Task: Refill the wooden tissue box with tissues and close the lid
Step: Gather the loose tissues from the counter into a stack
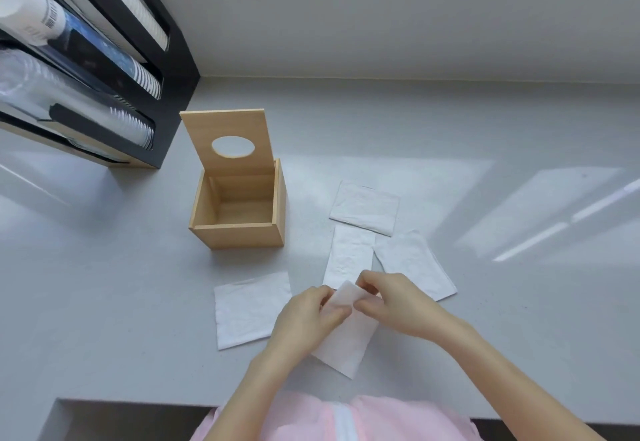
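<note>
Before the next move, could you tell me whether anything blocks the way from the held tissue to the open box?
Nothing visible does. Both hands, left and right, hold the tissue above the counter; the box is empty, its lid tilted back, and bare counter lies between.

Box mouth (239, 205) open — lid (227, 141) upright behind (cup rack (162, 70) left).

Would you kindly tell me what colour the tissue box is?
The tissue box is light, natural wood tan, seen best in the head view.
</note>
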### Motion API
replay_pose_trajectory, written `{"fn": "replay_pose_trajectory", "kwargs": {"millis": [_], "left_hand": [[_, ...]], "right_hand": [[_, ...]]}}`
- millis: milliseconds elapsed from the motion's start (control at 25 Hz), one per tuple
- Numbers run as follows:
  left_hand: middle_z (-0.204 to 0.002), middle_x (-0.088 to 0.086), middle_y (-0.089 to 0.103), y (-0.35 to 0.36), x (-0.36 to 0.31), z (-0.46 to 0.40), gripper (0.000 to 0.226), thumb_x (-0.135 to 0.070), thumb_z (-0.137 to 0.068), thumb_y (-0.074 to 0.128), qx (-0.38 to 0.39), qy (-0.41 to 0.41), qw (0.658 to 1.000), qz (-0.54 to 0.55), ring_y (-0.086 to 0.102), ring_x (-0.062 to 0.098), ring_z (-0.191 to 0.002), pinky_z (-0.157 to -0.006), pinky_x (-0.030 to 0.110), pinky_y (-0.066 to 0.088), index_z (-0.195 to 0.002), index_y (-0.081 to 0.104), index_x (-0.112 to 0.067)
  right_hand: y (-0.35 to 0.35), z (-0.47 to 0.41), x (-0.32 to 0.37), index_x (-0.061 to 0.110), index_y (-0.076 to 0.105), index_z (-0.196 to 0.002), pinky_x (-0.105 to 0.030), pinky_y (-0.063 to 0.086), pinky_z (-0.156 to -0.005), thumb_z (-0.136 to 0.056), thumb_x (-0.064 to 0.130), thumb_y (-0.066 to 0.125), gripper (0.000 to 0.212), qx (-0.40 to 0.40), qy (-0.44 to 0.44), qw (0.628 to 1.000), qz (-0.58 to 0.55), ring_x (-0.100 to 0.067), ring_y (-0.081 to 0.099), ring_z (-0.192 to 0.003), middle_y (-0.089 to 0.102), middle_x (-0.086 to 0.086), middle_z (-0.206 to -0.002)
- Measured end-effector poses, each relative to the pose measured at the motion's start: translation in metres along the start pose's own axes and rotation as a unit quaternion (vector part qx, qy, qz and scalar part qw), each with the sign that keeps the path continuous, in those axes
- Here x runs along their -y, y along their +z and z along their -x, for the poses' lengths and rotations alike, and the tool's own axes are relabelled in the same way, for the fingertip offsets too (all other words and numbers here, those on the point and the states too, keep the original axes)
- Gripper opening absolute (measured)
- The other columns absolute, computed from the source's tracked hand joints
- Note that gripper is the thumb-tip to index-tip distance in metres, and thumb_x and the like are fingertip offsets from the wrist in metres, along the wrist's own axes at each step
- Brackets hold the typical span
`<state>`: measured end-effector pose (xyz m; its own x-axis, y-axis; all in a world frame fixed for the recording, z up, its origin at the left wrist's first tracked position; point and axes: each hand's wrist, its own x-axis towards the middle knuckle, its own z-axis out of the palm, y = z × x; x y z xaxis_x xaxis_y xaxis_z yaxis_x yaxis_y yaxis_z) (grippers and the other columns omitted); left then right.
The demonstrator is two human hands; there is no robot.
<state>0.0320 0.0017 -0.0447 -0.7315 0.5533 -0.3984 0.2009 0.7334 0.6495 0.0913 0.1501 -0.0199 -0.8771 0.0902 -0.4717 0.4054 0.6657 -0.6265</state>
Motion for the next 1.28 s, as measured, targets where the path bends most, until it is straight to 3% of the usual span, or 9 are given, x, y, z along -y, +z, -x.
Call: {"fn": "replay_pose_trajectory", "kwargs": {"millis": [120, 240, 440, 520, 600, 720, 1000, 1120, 1280], "left_hand": [[-0.091, 0.008, 0.068, -0.008, 0.004, 0.002, 0.025, -0.031, -0.087, 0.056, -0.004, 0.006, 0.992, 0.13, 0.061, 0.022, -0.088, -0.065, 0.024, 0.039, -0.094, 0.063, -0.008], [-0.084, 0.003, 0.067, -0.015, 0.005, 0.005, 0.036, -0.039, -0.078, 0.053, -0.001, -0.002, 0.975, 0.224, 0.06, 0.018, -0.078, -0.066, 0.026, 0.041, -0.092, 0.065, -0.008], [-0.082, 0.005, 0.062, -0.023, 0.013, 0.003, 0.033, -0.032, -0.084, 0.055, -0.058, -0.053, 0.944, 0.321, 0.056, 0.018, -0.076, -0.067, 0.03, 0.04, -0.091, 0.064, -0.001], [-0.085, 0.006, 0.063, -0.025, 0.015, 0.001, 0.023, -0.021, -0.092, 0.051, -0.078, -0.073, 0.935, 0.337, 0.056, 0.018, -0.078, -0.066, 0.027, 0.041, -0.092, 0.063, -0.001], [-0.085, 0.003, 0.063, -0.028, 0.016, 0.0, 0.019, -0.017, -0.094, 0.047, -0.089, -0.092, 0.931, 0.343, 0.056, 0.015, -0.078, -0.064, 0.022, 0.041, -0.089, 0.063, -0.008], [-0.085, 0.002, 0.062, -0.031, 0.019, 0.0, 0.021, -0.013, -0.095, 0.044, -0.097, -0.104, 0.923, 0.359, 0.055, 0.015, -0.079, -0.064, 0.021, 0.04, -0.083, 0.061, -0.014], [-0.077, -0.005, 0.061, -0.033, 0.018, 0.005, 0.028, -0.01, -0.095, 0.041, -0.111, -0.107, 0.914, 0.376, 0.054, 0.008, -0.071, -0.049, 0.003, 0.04, -0.076, 0.059, -0.018], [-0.081, -0.005, 0.063, -0.033, 0.017, 0.006, 0.026, -0.011, -0.095, 0.04, -0.11, -0.117, 0.909, 0.384, 0.056, 0.011, -0.077, -0.06, 0.013, 0.044, -0.08, 0.061, -0.019], [-0.085, -0.004, 0.064, -0.035, 0.016, 0.008, 0.027, -0.011, -0.095, 0.039, -0.11, -0.124, 0.903, 0.396, 0.058, 0.012, -0.079, -0.064, 0.021, 0.044, -0.084, 0.062, -0.021]], "right_hand": [[-0.012, -0.002, 0.012, 0.026, 0.055, -0.078, -0.013, 0.039, -0.064, -0.088, 0.019, 0.055, 0.012, -0.026, -0.034, 0.996, -0.078, -0.006, 0.054, -0.074, 0.063, 0.007, -0.081], [-0.018, -0.01, 0.018, 0.033, 0.052, -0.073, -0.015, 0.039, -0.061, -0.088, 0.02, 0.054, 0.021, -0.043, -0.041, 0.993, -0.097, -0.004, 0.053, -0.071, 0.058, 0.013, -0.075], [-0.026, -0.035, 0.013, 0.023, 0.064, -0.088, -0.013, 0.044, -0.073, -0.089, 0.019, 0.056, 0.01, -0.101, -0.022, 0.985, -0.138, -0.003, 0.058, -0.08, 0.062, 0.012, -0.083], [-0.026, -0.048, 0.006, 0.015, 0.064, -0.102, -0.024, 0.049, -0.082, -0.089, 0.019, 0.057, 0.015, -0.153, -0.004, 0.986, -0.066, -0.01, 0.06, -0.088, 0.061, 0.005, -0.091], [-0.02, -0.056, 0.001, 0.013, 0.06, -0.112, -0.032, 0.046, -0.09, -0.089, 0.021, 0.056, 0.025, -0.152, 0.003, 0.988, 0.04, -0.019, 0.057, -0.104, 0.059, -0.001, -0.107], [-0.006, -0.057, -0.001, 0.014, 0.055, -0.121, -0.032, 0.038, -0.094, -0.088, 0.02, 0.054, 0.033, -0.125, -0.023, 0.977, 0.173, -0.022, 0.047, -0.116, 0.053, -0.002, -0.123], [-0.006, -0.058, 0.003, 0.016, 0.05, -0.127, -0.031, 0.035, -0.094, -0.091, 0.028, 0.051, 0.038, -0.155, -0.015, 0.971, 0.183, -0.022, 0.043, -0.12, 0.049, -0.003, -0.127], [-0.011, -0.065, 0.004, 0.013, 0.045, -0.127, -0.033, 0.033, -0.093, -0.089, 0.027, 0.052, 0.041, -0.146, 0.028, 0.963, 0.224, -0.026, 0.04, -0.119, 0.046, -0.006, -0.129], [-0.006, -0.071, 0.009, 0.008, 0.049, -0.117, -0.034, 0.033, -0.092, -0.089, 0.016, 0.046, 0.029, -0.124, 0.033, 0.966, 0.226, -0.029, 0.042, -0.115, 0.053, -0.009, -0.121]]}}
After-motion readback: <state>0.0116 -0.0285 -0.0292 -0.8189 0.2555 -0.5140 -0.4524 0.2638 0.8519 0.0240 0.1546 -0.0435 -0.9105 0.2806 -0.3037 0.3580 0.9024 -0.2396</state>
